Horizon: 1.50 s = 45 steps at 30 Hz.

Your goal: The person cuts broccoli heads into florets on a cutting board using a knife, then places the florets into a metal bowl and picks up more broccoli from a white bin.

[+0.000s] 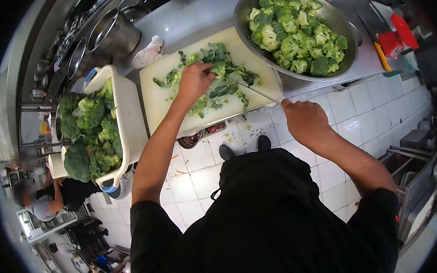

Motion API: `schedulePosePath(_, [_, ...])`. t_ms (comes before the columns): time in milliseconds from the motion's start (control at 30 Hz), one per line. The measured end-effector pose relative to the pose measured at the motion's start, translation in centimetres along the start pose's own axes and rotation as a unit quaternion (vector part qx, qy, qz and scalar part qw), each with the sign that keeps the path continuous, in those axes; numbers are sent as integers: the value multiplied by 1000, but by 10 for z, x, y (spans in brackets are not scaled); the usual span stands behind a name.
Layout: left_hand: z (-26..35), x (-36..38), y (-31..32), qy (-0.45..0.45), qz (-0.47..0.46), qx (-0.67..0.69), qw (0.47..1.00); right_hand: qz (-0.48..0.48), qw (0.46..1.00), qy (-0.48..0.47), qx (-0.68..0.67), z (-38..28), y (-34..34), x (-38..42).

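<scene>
My left hand [197,80] is closed round a piece of broccoli [218,70] over the white cutting board [155,107]. Its fingers press on the near side of the piece. In my right hand [305,121] is the handle of a knife [261,92], whose blade reaches left across the board to the broccoli. Leaves and stem scraps [225,89] lie scattered around the blade. Beyond the board's right side, a large metal bowl [355,50] holds many cut florets [304,36].
A white bin [134,121] of whole broccoli [89,123] stands left of the board. Behind it are metal pots [117,32] and a crumpled cloth [149,52]. Red and yellow items [390,44] lie at the right. Another person [44,206] is at the lower left.
</scene>
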<state>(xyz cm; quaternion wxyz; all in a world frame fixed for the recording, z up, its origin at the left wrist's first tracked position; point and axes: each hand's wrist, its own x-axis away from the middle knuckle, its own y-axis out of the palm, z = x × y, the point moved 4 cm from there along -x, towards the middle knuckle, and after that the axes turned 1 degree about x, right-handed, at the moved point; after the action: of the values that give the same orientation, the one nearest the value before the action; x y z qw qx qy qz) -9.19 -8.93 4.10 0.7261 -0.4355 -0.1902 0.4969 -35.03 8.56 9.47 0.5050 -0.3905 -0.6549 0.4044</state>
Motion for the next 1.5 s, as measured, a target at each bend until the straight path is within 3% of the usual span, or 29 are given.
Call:
schedulePosePath(133, [4, -22, -19, -126, 39, 176, 975, -11, 997, 23, -75, 17, 15, 3])
schedulePosePath(200, [26, -49, -29, -122, -6, 263, 957, -38, 991, 43, -122, 20, 23, 4])
schedulePosePath(267, [60, -70, -39, -80, 44, 444, 891, -21, 987, 39, -153, 21, 25, 4])
schedulePosePath(333, [92, -83, -60, -48, 36, 472, 880, -32, 981, 44, -184, 19, 28, 5])
schedulePosePath(433, [74, -91, -81, -19, 5, 325, 946, -56, 971, 66, -221, 21, 20, 8])
schedulePosePath(533, [-6, -80, -64, -45, 13, 96, 994, -38, 967, 63, -243, 27, 24, 15])
schedulePosePath(600, [-32, -57, -48, -136, -80, 4, 987, -14, 966, 51, -252, 31, 30, 15])
schedulePosePath(700, [-55, -37, -21, -71, 1, -55, 996, -23, 964, 61, -258, 29, 30, 13])
schedulePosePath(833, [-68, -36, 2, -81, -70, -120, 987, -27, 970, 41, -239, 24, 29, 8])
schedulePosePath(967, [-73, -40, 3, -123, -99, -107, 982, -30, 968, 51, -244, 22, 26, 9])
schedulePosePath(1067, [-81, -37, -3, -109, -11, -61, 992, -23, 965, 55, -255, 25, 29, 14])
schedulePosePath(1167, [-81, -53, -18, -121, -18, 120, 985, -8, 963, 58, -261, 31, 36, 18])
schedulePosePath(1200, [-62, -60, -26, -69, 27, 179, 981, -5, 964, 56, -261, 31, 39, 19])
schedulePosePath(1333, [75, -92, -73, -12, -16, 378, 926, -10, 960, 64, -271, 27, 43, 13])
schedulePosePath(1400, [110, -100, -84, 45, 36, 341, 938, -21, 950, 76, -303, 21, 38, 9])
schedulePosePath(1500, [102, -92, -92, 24, 3, 222, 975, -30, 942, 88, -323, 22, 42, 6])
